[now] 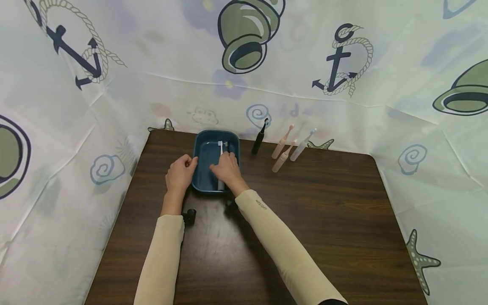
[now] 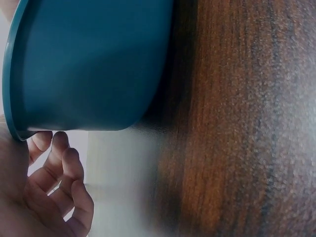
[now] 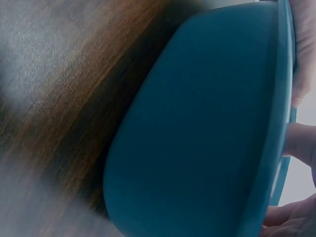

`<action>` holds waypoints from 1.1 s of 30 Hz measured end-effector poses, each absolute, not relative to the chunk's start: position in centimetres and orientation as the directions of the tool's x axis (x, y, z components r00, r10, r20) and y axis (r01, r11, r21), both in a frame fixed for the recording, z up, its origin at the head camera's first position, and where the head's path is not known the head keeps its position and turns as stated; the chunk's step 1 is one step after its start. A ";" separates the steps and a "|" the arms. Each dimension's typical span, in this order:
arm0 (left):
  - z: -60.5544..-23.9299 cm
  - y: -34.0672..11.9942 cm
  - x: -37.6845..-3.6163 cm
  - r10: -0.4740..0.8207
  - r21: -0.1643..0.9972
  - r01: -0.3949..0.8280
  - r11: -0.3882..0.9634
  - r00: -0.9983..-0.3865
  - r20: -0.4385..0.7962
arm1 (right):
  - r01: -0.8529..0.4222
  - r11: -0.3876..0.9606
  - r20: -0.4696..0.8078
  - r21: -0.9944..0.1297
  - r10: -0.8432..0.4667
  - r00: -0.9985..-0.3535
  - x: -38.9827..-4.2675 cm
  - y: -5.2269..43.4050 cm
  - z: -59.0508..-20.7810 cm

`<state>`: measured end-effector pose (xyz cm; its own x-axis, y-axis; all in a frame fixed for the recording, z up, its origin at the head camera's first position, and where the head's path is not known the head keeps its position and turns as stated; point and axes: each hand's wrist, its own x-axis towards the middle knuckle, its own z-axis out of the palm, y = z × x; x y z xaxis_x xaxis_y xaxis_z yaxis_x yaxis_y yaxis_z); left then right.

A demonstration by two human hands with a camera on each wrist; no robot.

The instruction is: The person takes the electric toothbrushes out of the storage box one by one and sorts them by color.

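Note:
A dark blue bin (image 1: 206, 159) sits on the table's far left part. My left hand (image 1: 181, 171) grips its left rim; in the left wrist view the curled fingers (image 2: 74, 168) meet the outer wall just under the lip. Inside the bin, along its right side, lie a white electric toothbrush (image 1: 220, 148) and a second one with a grey head (image 1: 226, 144). My right hand (image 1: 228, 168) reaches in over them, its thumb apart from the fingers. The fingertips are hidden, so I cannot tell whether they hold a toothbrush. In the right wrist view the bin's wall (image 3: 197, 128) blocks most of the hand.
Right of the bin are a black electric toothbrush (image 1: 258, 142), two pink toothbrushes (image 1: 281, 161) and a pale white-blue one (image 1: 301, 149), near the back edge. The brown wooden table (image 1: 305, 207) stands against a printed cloth (image 1: 297, 55) hung behind and at both sides.

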<state>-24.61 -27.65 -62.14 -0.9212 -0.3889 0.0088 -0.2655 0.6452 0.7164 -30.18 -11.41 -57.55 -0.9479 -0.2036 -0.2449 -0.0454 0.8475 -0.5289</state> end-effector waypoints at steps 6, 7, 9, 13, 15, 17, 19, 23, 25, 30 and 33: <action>-62.1 -27.7 -24.6 -0.390 0.718 -0.264 0.644 -0.921 0.012 | -0.074 0.862 -0.238 -0.501 -0.219 -0.946 -30.3 -11.6 -57.9; -62.1 -27.7 -24.6 -0.390 0.718 -0.263 0.645 -0.921 0.012 | -0.081 0.867 -0.237 -0.492 -0.223 -0.946 -30.3 -11.7 -58.0; -62.1 -27.7 -24.5 -0.389 0.718 -0.262 0.645 -0.921 0.014 | -0.096 0.872 -0.234 -0.480 -0.233 -0.944 -30.3 -11.8 -58.1; -61.9 -27.8 -24.4 -0.390 0.721 -0.259 0.643 -0.921 0.017 | -0.117 0.883 -0.228 -0.455 -0.243 -0.943 -30.3 -12.2 -58.2; -61.8 -27.8 -24.4 -0.391 0.721 -0.260 0.642 -0.920 0.017 | -0.126 0.897 -0.227 -0.424 -0.240 -0.944 -30.4 -12.4 -58.3; -61.7 -27.7 -24.4 -0.391 0.722 -0.260 0.642 -0.920 0.016 | -0.135 0.913 -0.220 -0.384 -0.233 -0.947 -30.4 -12.6 -58.4; -61.7 -27.7 -24.4 -0.389 0.722 -0.258 0.642 -0.921 0.016 | -0.145 0.926 -0.215 -0.349 -0.229 -0.949 -30.6 -12.6 -58.6; -61.9 -27.8 -24.5 -0.387 0.722 -0.258 0.642 -0.922 0.013 | -0.159 0.937 -0.203 -0.311 -0.229 -0.952 -30.8 -12.6 -58.7; -61.9 -27.8 -24.5 -0.388 0.720 -0.262 0.642 -0.922 0.010 | -0.166 0.939 -0.200 -0.302 -0.233 -0.952 -30.8 -12.7 -58.7; -61.9 -27.8 -24.5 -0.390 0.715 -0.270 0.645 -0.921 0.003 | -0.183 0.946 -0.197 -0.269 -0.240 -0.951 -30.7 -13.0 -58.8; -62.0 -27.8 -24.5 -0.390 0.717 -0.269 0.643 -0.921 0.004 | -0.189 0.950 -0.205 -0.250 -0.243 -0.948 -30.7 -13.2 -58.9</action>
<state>-24.51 -27.78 -61.97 -0.9208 -0.3901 0.0040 -0.2695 0.6433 0.7166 -30.70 -13.20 -58.91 -0.9481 -0.2428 -0.2053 -0.1890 0.9496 -0.2502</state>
